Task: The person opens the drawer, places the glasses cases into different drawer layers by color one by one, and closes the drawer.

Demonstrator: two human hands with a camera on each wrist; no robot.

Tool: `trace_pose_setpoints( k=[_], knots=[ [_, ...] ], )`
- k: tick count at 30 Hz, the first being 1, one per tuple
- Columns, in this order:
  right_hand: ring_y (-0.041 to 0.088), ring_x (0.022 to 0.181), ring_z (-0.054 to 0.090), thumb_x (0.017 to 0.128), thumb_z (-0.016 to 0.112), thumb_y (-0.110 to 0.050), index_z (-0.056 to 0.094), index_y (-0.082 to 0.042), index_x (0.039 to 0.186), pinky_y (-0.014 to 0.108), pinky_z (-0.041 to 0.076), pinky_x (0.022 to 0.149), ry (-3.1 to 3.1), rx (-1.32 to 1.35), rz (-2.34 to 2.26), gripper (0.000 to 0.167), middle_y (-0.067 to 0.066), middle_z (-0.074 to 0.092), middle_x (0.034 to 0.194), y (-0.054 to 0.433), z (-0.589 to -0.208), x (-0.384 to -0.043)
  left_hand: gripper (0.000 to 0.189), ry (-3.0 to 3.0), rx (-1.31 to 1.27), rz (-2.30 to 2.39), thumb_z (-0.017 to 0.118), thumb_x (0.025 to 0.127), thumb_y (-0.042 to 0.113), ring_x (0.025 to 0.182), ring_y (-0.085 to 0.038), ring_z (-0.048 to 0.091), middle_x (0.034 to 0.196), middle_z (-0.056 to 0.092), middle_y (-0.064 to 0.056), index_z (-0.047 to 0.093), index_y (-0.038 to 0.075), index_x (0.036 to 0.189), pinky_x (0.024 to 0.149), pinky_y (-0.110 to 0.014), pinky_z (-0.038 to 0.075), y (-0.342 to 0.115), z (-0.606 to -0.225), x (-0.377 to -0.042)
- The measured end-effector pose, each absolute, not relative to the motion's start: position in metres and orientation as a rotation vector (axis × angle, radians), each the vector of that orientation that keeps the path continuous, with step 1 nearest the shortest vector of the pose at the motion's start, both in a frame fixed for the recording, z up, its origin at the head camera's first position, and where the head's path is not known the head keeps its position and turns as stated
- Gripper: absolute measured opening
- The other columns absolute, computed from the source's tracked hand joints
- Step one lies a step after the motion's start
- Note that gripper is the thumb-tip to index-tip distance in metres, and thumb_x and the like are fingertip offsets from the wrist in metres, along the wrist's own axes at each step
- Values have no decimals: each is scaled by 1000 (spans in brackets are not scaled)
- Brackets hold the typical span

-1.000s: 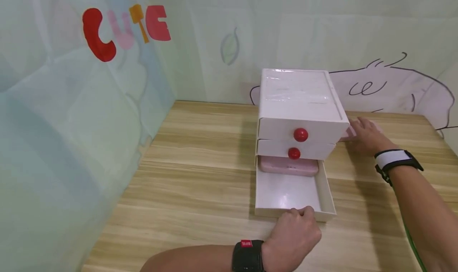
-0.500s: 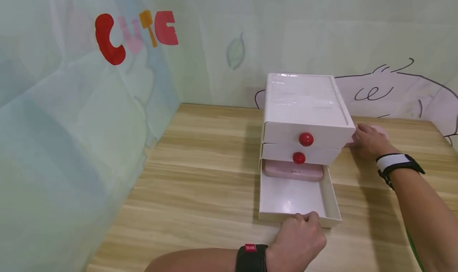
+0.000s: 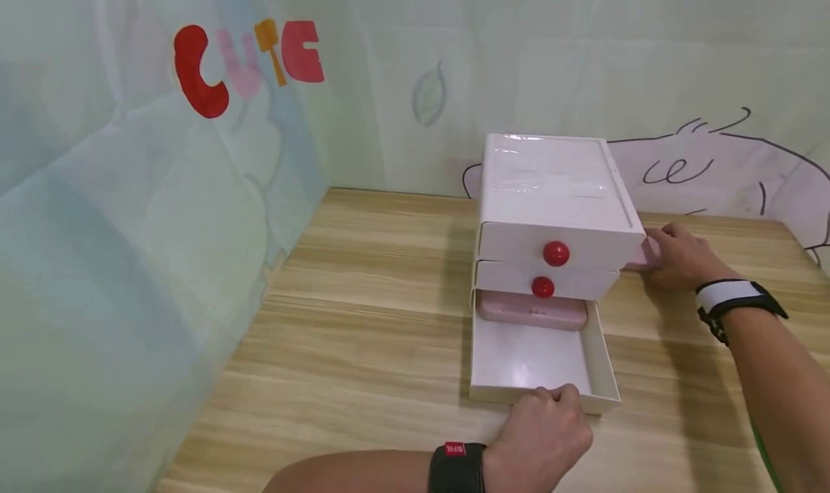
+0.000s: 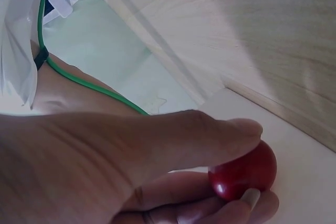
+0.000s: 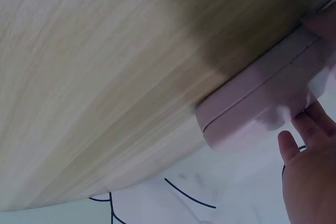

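A white drawer cabinet [image 3: 551, 179] stands on the wooden table with its bottom drawer [image 3: 586, 345] pulled out. Inside that drawer, towards the back, lies a pink case [image 3: 533, 311]. My left hand [image 3: 540, 439] is at the drawer's front; in the left wrist view its thumb and fingers pinch a round red knob [image 4: 254, 169]. To the right of the cabinet, my right hand [image 3: 689, 259] grips a second pink case [image 3: 645, 255], partly hidden by the hand and the cabinet. The right wrist view shows a seam along this case [image 5: 252, 98], with fingers [image 5: 310, 124] on its side.
The upper drawers are shut, each with a red knob [image 3: 555, 254]. The wooden table [image 3: 363, 320] reaches back to a printed cloth wall [image 3: 376, 104]. Another cloth wall [image 3: 149, 262] borders the table on the left. A green cord [image 4: 94, 85] runs along the arm.
My right hand has shifted slightly right along the case, covering its right end. The left hand stays on the knob. The head view has tilted a little, moving everything slightly right and down.
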State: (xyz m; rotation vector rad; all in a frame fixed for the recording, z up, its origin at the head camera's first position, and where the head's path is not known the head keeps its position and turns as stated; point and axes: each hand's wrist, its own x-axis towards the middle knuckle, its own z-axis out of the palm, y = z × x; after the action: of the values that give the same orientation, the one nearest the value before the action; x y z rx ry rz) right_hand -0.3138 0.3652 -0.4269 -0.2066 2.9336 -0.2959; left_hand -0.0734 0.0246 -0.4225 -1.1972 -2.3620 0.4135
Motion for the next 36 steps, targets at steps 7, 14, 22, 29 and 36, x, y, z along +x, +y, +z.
trace_pose_setpoints(
  k=[7,14,22,29,36],
  knots=[
    [57,123,36,91,69,-21,31,-6,155,75,23,102,2938,-294,-300,76,40,32,137,367,-420,-315,19,-2339,-1137,432,62,82,17,57,-3,51,74,55,8,77,28,83,41,-17,39,23,-424,-75],
    [54,122,34,90,67,-12,33,-1,154,69,23,97,2940,-364,-288,73,39,34,134,368,-420,-306,15,-2368,-1172,440,64,82,20,57,-2,51,73,54,8,76,29,83,41,-17,38,22,-422,-75],
    [53,122,38,91,68,-12,40,2,151,66,28,94,3002,-518,-248,67,38,41,134,369,-422,-293,15,-2377,-1186,427,65,82,19,56,-2,52,72,53,9,76,30,81,41,-17,38,22,-422,-74],
    [49,115,49,83,75,-4,49,6,144,66,37,92,3153,-719,-267,67,34,52,127,371,-421,-270,14,-2379,-1192,424,67,82,20,56,-2,51,73,53,9,76,31,80,41,-17,38,25,-422,-74],
    [46,117,46,79,82,-6,53,2,144,61,32,95,3189,-723,-341,72,30,53,128,367,-412,-241,19,-2361,-1168,422,63,80,17,57,-2,52,72,52,9,75,31,78,41,-17,38,27,-424,-74]
  ],
)
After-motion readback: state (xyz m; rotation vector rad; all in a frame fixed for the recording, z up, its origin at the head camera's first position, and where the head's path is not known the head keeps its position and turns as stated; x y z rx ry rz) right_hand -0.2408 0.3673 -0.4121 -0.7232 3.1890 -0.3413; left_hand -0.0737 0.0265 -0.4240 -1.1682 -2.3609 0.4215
